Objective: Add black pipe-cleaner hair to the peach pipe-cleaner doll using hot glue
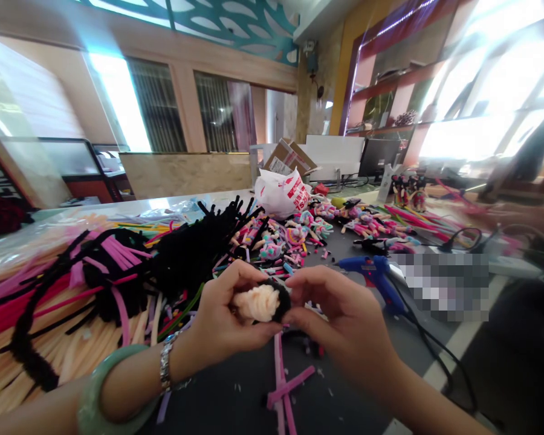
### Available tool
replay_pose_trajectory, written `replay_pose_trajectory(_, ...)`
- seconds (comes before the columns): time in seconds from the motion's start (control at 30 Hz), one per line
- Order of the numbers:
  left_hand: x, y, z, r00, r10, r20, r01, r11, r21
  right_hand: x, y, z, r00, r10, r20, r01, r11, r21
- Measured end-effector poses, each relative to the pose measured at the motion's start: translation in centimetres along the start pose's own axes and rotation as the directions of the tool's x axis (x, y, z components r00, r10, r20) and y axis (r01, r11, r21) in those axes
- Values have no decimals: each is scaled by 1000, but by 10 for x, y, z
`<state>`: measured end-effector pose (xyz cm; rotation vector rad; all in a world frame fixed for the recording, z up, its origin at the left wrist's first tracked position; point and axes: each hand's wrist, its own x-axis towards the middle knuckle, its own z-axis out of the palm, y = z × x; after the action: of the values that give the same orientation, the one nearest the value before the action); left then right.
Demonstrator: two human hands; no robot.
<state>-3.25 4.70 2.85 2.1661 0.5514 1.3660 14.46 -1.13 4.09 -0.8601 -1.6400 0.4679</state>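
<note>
A small fuzzy piece, cream in front and black at its right side and top (259, 303), is held between both hands above the dark table. My left hand (222, 311) wraps its fingers round the cream part from the left. On the right, my right hand (333, 314) pinches the black edge with thumb and fingertips. Pink fuzzy stems (286, 386) lie crossed on the table below the hands. Behind the right hand rests a blue glue gun (381, 278) with a black cable.
Bundles of black stems (194, 241) and cream stems (9, 362) cover the left. Small colourful figures (294, 232) lie beyond the hands, near a white plastic bag (281, 192). Another person's blurred hand (489, 214) is at the right.
</note>
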Motion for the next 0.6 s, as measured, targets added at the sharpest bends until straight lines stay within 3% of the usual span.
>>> replay_pose_trajectory(0.13,-2,1,-2,991,127,-39,-120,981,152,0,2,-1,995,-100,24,102,993,-61)
replay_pose_trajectory(0.27,-3,3,-3,969,238,-72,-208,934,289,-2,3,-1,992,-127,28,128,990,-61)
replay_pose_trajectory(0.43,-5,2,-5,966,241,-90,-189,904,384,-3,1,1,995,-96,11,96,995,-36)
replay_pose_trajectory(0.53,-6,-1,-4,969,232,-85,-186,912,366,-3,0,3,1000,-17,-14,17,1000,6)
replay_pose_trajectory(0.6,-5,-1,-3,983,165,-77,-132,939,318,-2,1,5,998,55,-27,-53,996,71)
